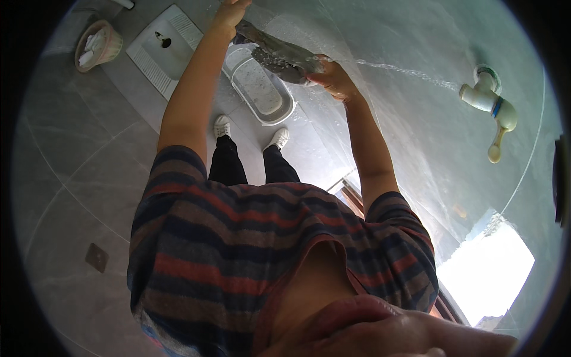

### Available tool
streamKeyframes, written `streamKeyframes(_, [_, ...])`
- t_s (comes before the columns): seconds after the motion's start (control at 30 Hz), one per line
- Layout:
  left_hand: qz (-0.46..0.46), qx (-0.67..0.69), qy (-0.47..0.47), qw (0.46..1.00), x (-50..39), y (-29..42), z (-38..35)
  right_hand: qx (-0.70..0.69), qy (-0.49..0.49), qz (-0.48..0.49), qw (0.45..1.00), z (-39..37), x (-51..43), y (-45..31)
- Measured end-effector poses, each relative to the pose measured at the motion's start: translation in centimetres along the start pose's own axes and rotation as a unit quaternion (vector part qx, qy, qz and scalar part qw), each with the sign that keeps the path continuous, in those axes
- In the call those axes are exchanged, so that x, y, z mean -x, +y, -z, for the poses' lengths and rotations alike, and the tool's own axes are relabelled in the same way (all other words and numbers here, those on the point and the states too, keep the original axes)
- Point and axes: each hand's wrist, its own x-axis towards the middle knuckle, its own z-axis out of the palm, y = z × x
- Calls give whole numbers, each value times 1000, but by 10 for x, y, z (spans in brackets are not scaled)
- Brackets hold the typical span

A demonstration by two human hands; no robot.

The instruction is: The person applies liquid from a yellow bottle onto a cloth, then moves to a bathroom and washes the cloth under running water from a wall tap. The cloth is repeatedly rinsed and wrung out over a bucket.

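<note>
A wet dark-grey cloth (285,52) hangs stretched between my two hands, above an oval white-and-grey basin (289,112). My left hand (231,17), partly cut off by the top of the view, grips one end. At the other end my right hand (335,79) holds the cloth, thumb on top. A stream of water (401,69) shoots from a wall tap (484,96) on the right and strikes the cloth beside my right hand. Droplets spray around it. Cloudy water with bubbles or foam appears to lie in the basin, which the cloth partly hides.
A squat toilet (154,60) is set in the raised floor left of the basin. Beyond it stands a waste basket (111,47) holding white paper. My white shoes (279,138) are close to the basin. A square floor drain (97,257) lies at lower left.
</note>
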Motion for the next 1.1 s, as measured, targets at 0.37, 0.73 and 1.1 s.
streamKeyframes(0.37, [193, 98, -238, 947, 71, -43, -105, -89, 155, 34, 983, -22, -14, -41])
streamKeyframes(0.73, [239, 169, -292, 911, 76, -63, -83, -339, 45, 61, 938, -22, -3, -63])
streamKeyframes(1.1, [307, 298, -183, 885, 116, -111, -90, -382, 186, 68, 903, -12, -27, -92])
